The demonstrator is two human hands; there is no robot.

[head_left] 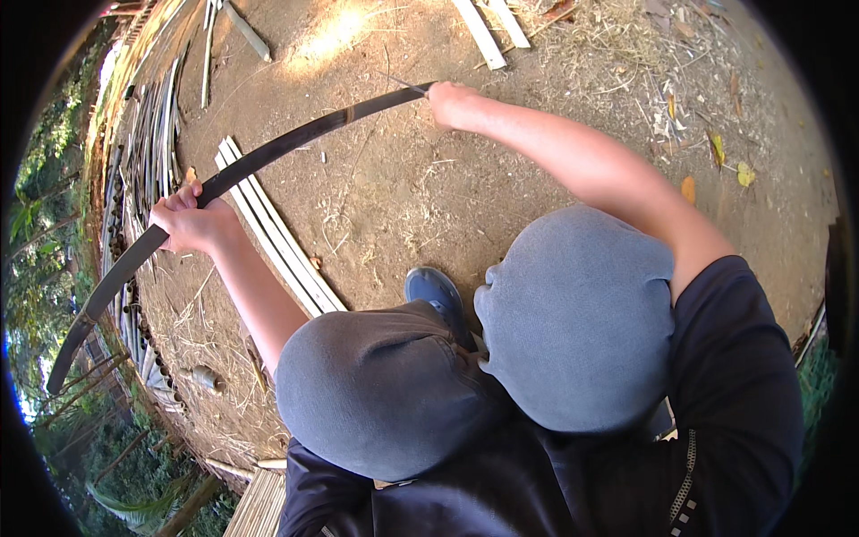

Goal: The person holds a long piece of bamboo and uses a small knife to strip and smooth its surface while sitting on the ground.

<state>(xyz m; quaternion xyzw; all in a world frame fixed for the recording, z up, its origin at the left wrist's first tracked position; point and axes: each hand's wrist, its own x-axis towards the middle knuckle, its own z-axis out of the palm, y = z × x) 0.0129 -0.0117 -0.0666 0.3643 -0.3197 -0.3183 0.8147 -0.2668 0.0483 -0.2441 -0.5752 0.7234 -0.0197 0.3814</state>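
Note:
A long dark bamboo strip (295, 136) runs across the view from the lower left up to the top middle, with a paler joint ring partway along. My left hand (186, 219) is closed around it, and a length of the strip sticks out beyond that hand. At the other end my right hand (450, 105) is closed, its arm stretched far forward. A thin, dark, pointed piece (403, 83) shows beside the right fingers; whether it is a blade or a sliver I cannot tell. The strip passes above the ground, ahead of my bent knees in grey trousers (577, 313).
Pale split strips (277, 228) lie on the dirt beyond my left knee, with more pale strips (480, 34) at the top. Stacked poles (161, 125) line the left side. A short cut tube (206, 379) lies near them. Shavings (617, 45) and leaves litter the upper right.

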